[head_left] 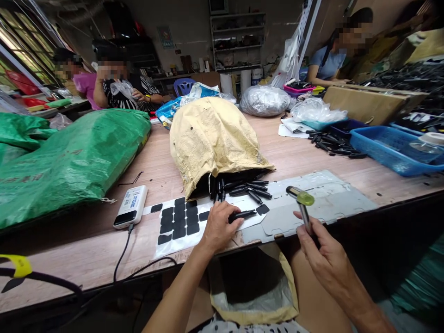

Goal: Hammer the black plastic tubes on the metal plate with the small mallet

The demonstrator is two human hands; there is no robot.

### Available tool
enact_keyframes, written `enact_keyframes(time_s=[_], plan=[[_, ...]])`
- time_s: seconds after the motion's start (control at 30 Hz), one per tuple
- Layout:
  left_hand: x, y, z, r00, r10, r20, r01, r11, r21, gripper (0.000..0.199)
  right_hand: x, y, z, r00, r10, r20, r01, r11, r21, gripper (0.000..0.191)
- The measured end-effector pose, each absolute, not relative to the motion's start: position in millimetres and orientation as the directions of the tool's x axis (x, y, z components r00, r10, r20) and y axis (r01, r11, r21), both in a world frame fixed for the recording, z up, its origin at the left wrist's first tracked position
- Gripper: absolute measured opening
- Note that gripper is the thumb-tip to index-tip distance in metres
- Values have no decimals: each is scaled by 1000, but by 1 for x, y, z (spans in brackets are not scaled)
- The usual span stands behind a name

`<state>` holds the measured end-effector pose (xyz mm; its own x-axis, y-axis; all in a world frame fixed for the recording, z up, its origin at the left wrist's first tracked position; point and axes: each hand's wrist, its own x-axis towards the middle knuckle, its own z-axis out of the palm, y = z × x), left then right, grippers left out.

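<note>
My left hand (pixel 222 224) rests at the table's front edge, its fingers closed on a slim black plastic piece (pixel 247 214) that lies against the grey board (pixel 312 194). Just beyond its tip is a dark square patch (pixel 262 209). In my right hand (pixel 321 245) is a small hammer (pixel 305 215) with a metal handle and a yellow-green face, held above the board. Several similar black pieces (pixel 255 188) spill from the mouth of a tan sack (pixel 215 134). Beside my left hand lies a white sheet of black square stickers (pixel 179 222).
A white power bank (pixel 132 206) with a cable stands on the left, near a big green sack (pixel 76 157). Blue baskets (pixel 388 148) and more black pieces (pixel 336 143) are at the right. An open bag (pixel 255 310) hangs below the table edge. Other people sit across the room.
</note>
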<state>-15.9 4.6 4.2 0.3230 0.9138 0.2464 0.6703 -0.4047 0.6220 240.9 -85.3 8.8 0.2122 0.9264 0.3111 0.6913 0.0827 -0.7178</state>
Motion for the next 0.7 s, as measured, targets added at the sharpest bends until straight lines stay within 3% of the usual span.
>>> enact_keyframes(time_s=[0.1, 0.23, 0.7], plan=[[-18, 6, 4, 321, 919, 227, 616, -385, 687, 14, 227, -85, 9, 158, 949, 272, 645, 110, -757, 46], [-20, 7, 2, 289, 930, 228, 578, -359, 732, 14, 217, -83, 3, 101, 967, 233, 690, 100, -717, 48], [-20, 10, -2, 280, 934, 220, 584, -348, 733, 11, 196, -84, 11, -102, 944, 315, 798, 266, -540, 50]])
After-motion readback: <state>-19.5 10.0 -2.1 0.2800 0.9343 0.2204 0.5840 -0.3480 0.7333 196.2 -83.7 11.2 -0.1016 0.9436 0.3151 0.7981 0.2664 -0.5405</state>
